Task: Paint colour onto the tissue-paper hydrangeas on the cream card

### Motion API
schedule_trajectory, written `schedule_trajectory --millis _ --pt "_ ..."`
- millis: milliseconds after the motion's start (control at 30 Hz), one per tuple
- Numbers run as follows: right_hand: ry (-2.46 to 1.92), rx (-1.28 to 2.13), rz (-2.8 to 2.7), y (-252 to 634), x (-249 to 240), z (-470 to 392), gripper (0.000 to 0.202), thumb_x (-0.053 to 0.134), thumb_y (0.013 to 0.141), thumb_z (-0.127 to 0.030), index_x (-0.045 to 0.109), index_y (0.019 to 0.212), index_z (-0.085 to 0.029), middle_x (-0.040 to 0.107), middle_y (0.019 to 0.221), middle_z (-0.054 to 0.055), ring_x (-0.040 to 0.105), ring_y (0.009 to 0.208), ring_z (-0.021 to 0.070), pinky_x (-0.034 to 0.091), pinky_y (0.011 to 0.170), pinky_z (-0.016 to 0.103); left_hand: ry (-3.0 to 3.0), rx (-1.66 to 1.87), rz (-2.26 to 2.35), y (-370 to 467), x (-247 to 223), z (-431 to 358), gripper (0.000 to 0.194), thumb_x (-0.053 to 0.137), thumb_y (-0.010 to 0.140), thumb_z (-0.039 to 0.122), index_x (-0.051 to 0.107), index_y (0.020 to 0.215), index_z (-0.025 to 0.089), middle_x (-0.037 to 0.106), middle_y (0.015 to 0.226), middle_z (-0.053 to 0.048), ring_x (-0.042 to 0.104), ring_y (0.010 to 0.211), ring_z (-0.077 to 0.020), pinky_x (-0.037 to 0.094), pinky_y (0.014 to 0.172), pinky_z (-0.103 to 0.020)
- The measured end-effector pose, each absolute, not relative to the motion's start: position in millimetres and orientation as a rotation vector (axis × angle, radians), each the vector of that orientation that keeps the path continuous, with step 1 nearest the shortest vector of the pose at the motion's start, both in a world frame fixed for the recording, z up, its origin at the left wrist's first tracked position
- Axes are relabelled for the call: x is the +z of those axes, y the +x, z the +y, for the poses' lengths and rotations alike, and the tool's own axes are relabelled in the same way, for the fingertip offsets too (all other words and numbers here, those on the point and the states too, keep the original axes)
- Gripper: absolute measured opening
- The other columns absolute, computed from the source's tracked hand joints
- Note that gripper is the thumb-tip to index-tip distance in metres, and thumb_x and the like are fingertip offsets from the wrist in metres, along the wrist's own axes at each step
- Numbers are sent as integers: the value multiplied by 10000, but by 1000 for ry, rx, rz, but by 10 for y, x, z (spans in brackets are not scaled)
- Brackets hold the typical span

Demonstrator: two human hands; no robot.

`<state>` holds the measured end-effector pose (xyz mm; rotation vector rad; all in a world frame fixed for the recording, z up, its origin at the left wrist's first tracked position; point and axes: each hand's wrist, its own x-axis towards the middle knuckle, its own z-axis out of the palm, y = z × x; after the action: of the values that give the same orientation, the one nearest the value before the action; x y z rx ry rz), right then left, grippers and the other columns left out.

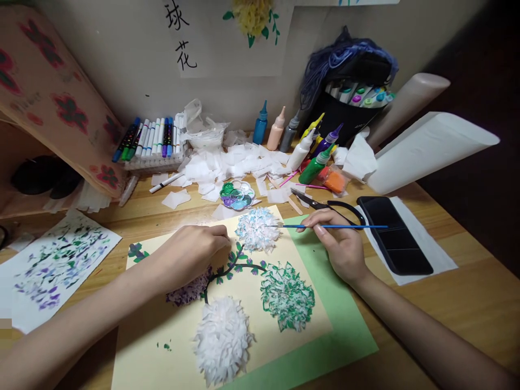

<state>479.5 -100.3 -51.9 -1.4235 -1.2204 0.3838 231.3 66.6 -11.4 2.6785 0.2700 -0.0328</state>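
Note:
My right hand (339, 238) is closed around a thin blue paintbrush (337, 226). Its tip touches a white paper flower with light blue edges (258, 228) at the top of a cream sheet (162, 325). Just left of that flower, my left hand (199, 246) is curled with fingers pressed together; whatever it may hold is hidden. Beneath its wrist a purple paper flower (189, 292) partly shows. Lower down are a white paper flower (223, 341) and a green-edged one (288, 296), linked by a painted dark branch (233, 265). Beyond the sheet lies a flower-shaped paint palette (236, 195).
Green paper (349, 346) lies under the cream sheet. Black scissors (312, 203) and a phone (394, 235) are near my right hand. Paint bottles (314, 165), white paper scraps (227, 162) and markers (152, 138) line the back. A paint-dabbed paper (65, 265) sits left.

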Motion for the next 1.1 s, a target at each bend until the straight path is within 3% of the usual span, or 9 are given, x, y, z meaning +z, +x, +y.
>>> schedule_trajectory --millis 1100 --pt "-1461 328 -1432 4780 -522 -1034 158 506 929 -165 621 962 -269 641 913 10 574 923 167 445 842 327 2737 -48 235 2322 -72 649 296 423 835 56 687 871 186 664 842 -49 604 647 -132 378 562 -248"
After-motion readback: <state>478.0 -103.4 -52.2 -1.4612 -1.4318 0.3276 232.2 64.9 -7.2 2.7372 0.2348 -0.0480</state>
